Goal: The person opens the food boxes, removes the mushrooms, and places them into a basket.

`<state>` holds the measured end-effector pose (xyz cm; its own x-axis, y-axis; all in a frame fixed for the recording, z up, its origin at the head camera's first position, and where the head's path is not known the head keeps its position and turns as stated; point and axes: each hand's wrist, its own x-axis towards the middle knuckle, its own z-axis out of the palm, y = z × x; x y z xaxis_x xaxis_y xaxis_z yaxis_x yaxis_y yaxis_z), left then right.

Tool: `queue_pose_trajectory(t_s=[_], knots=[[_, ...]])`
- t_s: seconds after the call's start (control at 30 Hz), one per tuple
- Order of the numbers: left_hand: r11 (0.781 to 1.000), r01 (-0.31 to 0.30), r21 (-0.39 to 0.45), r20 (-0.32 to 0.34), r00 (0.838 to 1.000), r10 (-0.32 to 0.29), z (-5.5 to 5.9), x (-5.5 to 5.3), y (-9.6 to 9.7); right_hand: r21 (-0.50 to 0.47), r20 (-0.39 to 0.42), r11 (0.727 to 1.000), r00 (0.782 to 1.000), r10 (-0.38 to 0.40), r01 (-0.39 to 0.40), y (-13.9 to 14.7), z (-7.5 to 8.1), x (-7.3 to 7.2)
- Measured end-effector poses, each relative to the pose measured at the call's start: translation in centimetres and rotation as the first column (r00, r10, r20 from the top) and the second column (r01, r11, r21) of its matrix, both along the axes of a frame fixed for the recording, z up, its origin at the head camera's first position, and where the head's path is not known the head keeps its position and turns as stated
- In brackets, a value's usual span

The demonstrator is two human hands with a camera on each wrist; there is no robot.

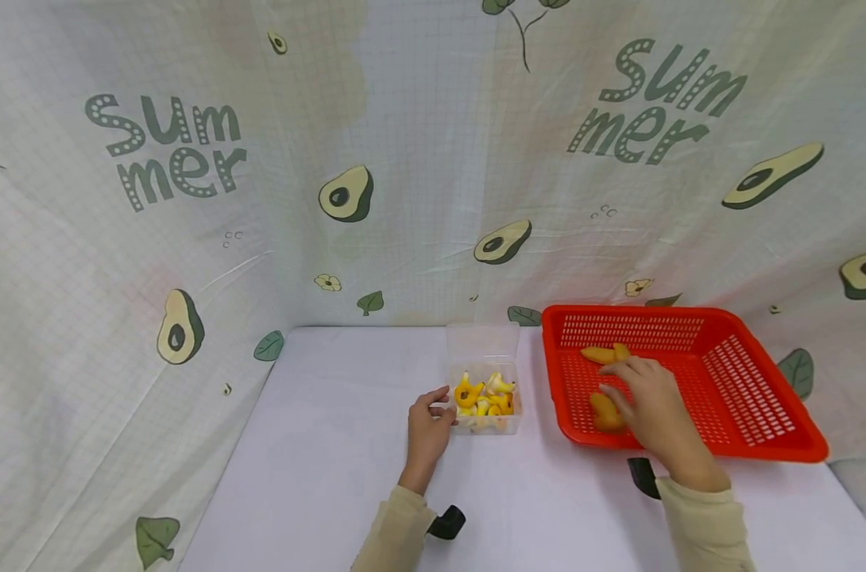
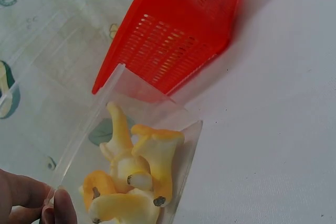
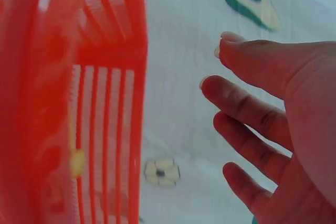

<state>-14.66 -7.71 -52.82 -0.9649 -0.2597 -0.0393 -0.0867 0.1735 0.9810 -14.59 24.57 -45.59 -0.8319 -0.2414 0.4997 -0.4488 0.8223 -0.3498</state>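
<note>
A clear plastic box (image 1: 485, 425) with its lid raised stands on the table, holding several yellow-and-white mushrooms (image 2: 160, 161) with dark stem ends. My left hand (image 1: 430, 429) is at the box's left side; in the left wrist view its thumb and finger pinch the rim. Over the left part of the red basket (image 1: 776, 389) hovers my right hand (image 1: 655, 405), fingers spread and bent a little, with nothing in its grasp. Below it in the basket lie orange-yellow mushrooms (image 1: 606, 415), partly hidden by the hand; others (image 1: 597, 355) lie farther back.
The box and basket stand side by side on a white tabletop (image 1: 318, 445), a narrow gap between them. Behind hangs a cloth (image 1: 419, 278) printed with avocados and lettering. The basket's slotted walls rise around the mushrooms inside it.
</note>
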Motion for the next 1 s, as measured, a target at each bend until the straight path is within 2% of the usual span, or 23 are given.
queue_pose_trajectory(t_s=[0.3, 0.53, 0.87, 1.0], knots=[[1.0, -0.004, -0.012, 0.007, 1.0, 0.004, -0.1, 0.0, 0.0, 0.05, 0.045, 0.987, 0.988, 0.148, -0.15, -7.2, -1.6, -0.2], [1.0, 0.001, -0.002, 0.009, 1.0, -0.001, 0.0, 0.0, 0.0, 0.036, 0.123, 0.98, 0.974, 0.189, -0.194, -11.7, -2.5, -0.4], [1.0, 0.012, 0.007, 0.008, 1.0, -0.012, 0.0, 0.0, -0.1, 0.037, 0.125, 0.977, 0.971, 0.202, -0.208, -14.6, -4.1, -1.9], [1.0, 0.019, 0.011, -0.004, 1.0, -0.019, -0.1, 0.0, -0.2, 0.061, 0.154, 0.976, 0.968, 0.197, -0.208, -15.1, -4.4, -2.5]])
